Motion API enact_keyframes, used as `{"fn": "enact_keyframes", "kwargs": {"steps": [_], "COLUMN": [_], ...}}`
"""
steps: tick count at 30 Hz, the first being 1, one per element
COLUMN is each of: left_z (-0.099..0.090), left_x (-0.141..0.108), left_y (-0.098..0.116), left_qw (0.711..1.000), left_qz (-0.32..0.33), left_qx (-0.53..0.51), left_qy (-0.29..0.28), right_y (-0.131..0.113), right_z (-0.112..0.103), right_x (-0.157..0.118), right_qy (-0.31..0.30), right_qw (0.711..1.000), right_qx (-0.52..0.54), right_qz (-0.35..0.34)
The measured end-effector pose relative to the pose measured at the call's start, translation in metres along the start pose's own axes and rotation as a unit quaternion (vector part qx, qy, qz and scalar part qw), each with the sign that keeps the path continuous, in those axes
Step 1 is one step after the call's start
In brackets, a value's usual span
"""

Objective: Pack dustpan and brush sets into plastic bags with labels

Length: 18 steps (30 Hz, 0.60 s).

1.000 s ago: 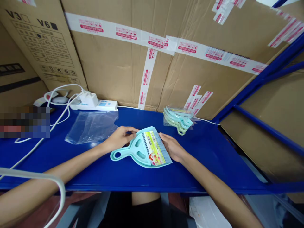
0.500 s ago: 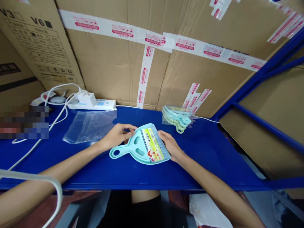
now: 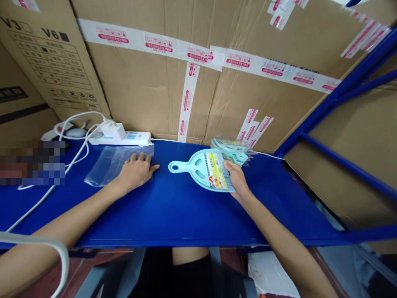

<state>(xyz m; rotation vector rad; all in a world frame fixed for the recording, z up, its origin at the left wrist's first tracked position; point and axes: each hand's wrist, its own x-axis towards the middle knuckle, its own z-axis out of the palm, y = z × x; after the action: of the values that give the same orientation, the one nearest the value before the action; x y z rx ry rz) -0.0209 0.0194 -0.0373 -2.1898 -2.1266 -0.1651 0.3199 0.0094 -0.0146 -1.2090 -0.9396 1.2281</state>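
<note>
My right hand (image 3: 237,179) grips a light-blue dustpan (image 3: 198,170) by its wide bristled edge, thumb on top. Its looped handle points left, and a small brush seems nested in the pan under a yellow-green label card (image 3: 217,170). On the left, my left hand (image 3: 136,169) lies palm down with fingers spread on a clear plastic bag (image 3: 108,163), which rests flat on the blue tabletop (image 3: 161,215). Behind the dustpan, partly covered by it, is a stack of bagged dustpan sets (image 3: 232,149).
A white power strip (image 3: 139,138) with plugs and white cables stands at the back left. Large taped cardboard boxes (image 3: 149,91) wall off the back. Blue metal bars (image 3: 347,163) run along the right side. A white cable (image 3: 58,244) loops over my left forearm.
My left hand has let go of the dustpan and moved left onto the plastic bag. My right hand has carried the dustpan right and away from me, in front of the stack.
</note>
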Motion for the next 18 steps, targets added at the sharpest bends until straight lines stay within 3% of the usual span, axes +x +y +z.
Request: {"fn": "enact_keyframes", "kwargs": {"steps": [2, 4, 6, 8, 11, 14, 16, 18], "left_z": [-0.002, -0.009, -0.018, -0.021, -0.014, -0.003, -0.003, -0.007], "left_x": [-0.002, -0.005, -0.007, -0.006, 0.000, 0.007, 0.008, 0.008], "left_y": [0.004, 0.009, 0.012, 0.011, 0.003, -0.005, -0.007, -0.006], "left_qw": [0.994, 0.966, 0.935, 0.934, 0.959, 0.958, 0.927, 0.874], "left_qz": [0.096, 0.218, 0.289, 0.280, 0.221, 0.234, 0.302, 0.373], "left_qx": [-0.059, -0.140, -0.203, -0.219, -0.174, -0.166, -0.221, -0.300], "left_qy": [-0.006, -0.018, -0.038, -0.020, 0.037, 0.023, -0.026, -0.085], "right_y": [-0.005, -0.008, -0.010, -0.010, -0.009, -0.009, -0.009, -0.010], "right_z": [-0.004, -0.008, -0.010, -0.011, -0.011, -0.009, -0.009, -0.008], "right_x": [0.005, 0.008, 0.009, 0.010, 0.009, 0.007, 0.006, 0.006], "right_qy": [0.018, 0.026, 0.029, 0.028, 0.024, 0.021, 0.021, 0.022], "right_qw": [1.000, 0.999, 0.999, 0.999, 0.999, 0.999, 0.999, 0.999], "right_qx": [0.000, 0.001, 0.003, 0.003, 0.002, 0.006, 0.013, 0.018], "right_qz": [-0.021, -0.030, -0.033, -0.037, -0.040, -0.029, -0.022, -0.022]}}
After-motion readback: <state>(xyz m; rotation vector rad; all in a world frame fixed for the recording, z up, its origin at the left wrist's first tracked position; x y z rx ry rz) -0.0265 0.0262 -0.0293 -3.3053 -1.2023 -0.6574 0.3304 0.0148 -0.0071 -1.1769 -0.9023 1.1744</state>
